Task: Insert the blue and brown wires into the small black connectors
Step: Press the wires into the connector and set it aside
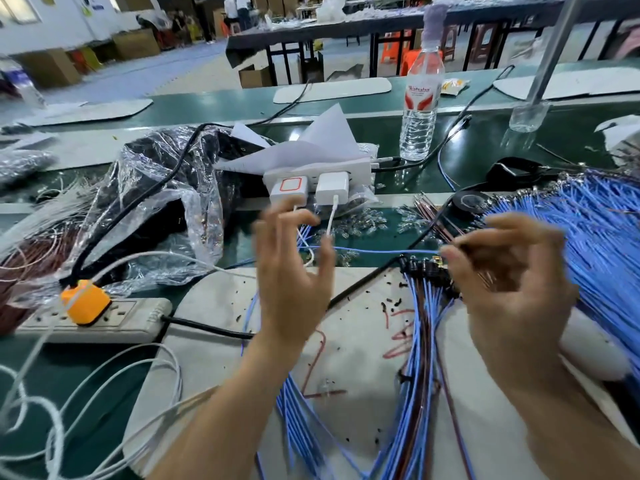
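Observation:
A row of small black connectors (426,268) lies on the white mat (349,344), with blue and brown wires (420,344) trailing from them toward me. My right hand (512,275) hovers just right of the connectors. Its thumb and forefinger pinch the end of a single blue wire (377,251), which stretches left to my left hand (294,271). The left hand is raised and blurred, fingers spread and straight, and the wire passes behind its fingers. A thick bundle of loose blue wires (588,237) fans out on the right, and loose brown wires (434,216) lie behind the connectors.
A grey power strip (114,322) with an orange plug (85,301) lies left of the mat, with white cables looping beside it. A white charger block (311,183), crumpled plastic bag (156,202), water bottle (420,109) and black tape roll (467,202) stand behind.

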Tool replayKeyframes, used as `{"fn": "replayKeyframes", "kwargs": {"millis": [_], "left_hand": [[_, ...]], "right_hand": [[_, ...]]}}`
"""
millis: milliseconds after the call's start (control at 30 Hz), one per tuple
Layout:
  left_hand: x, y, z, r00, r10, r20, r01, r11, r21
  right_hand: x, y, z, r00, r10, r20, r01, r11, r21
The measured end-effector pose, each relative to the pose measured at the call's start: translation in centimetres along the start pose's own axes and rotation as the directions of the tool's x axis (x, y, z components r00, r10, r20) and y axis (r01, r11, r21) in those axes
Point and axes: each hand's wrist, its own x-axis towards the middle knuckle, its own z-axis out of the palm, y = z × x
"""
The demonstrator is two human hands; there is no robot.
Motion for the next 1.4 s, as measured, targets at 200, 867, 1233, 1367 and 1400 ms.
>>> {"fn": "replayKeyframes", "kwargs": {"millis": [200,867,1233,1367,1400], "left_hand": [[-3.0,3.2,1.3,0.91,0.168,0.38,0.011,0.904,-0.427],[-3.3,2.3,1.8,0.902,0.001,0.432,0.233,0.84,-0.489],[-3.4,2.3,1.8,0.896,0.009,0.444,0.231,0.845,-0.483],[-3.3,2.4,1.7,0.901,0.028,0.433,0.209,0.846,-0.491],[-3.3,2.4,1.7,0.9,0.032,0.435,0.208,0.845,-0.493]], "right_hand": [[-1.8,-0.7,1.0,0.966,-0.193,0.173,0.226,0.954,-0.199],[-1.8,-1.2,1.4,0.963,-0.104,0.249,0.158,0.966,-0.205],[-1.9,-0.8,1.4,0.952,-0.114,0.284,0.172,0.967,-0.189],[-1.7,-0.9,1.5,0.95,-0.116,0.291,0.176,0.966,-0.189],[-1.7,-0.9,1.5,0.949,-0.117,0.294,0.178,0.965,-0.193]]}}
